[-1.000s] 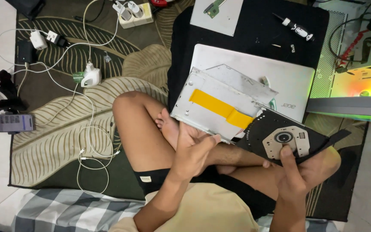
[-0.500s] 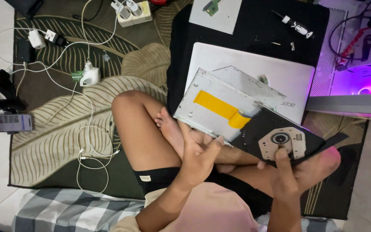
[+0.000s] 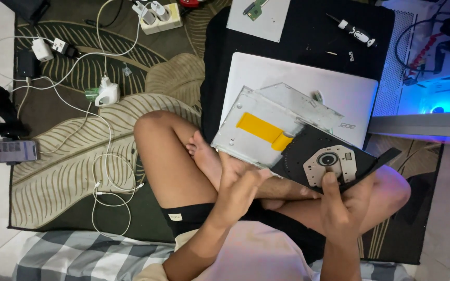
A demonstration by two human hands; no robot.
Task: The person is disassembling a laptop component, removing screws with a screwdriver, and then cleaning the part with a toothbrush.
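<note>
Two hands [image 3: 238, 187] [image 3: 342, 200] grip an opened optical drive [image 3: 287, 140].
Fingers pinch its edges; the extended tray [image 3: 334, 158] could flex or snap.

One head-worn camera looks steeply down from above the seated person. It sits close over the crossed legs [image 3: 183, 161], with the leaf-patterned rug [image 3: 74, 171] filling the frame's left.

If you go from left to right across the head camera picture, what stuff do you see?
Phone → white plug adapter → left hand → silver optical drive with yellow tape → right hand → blue-lit computer case.
</note>
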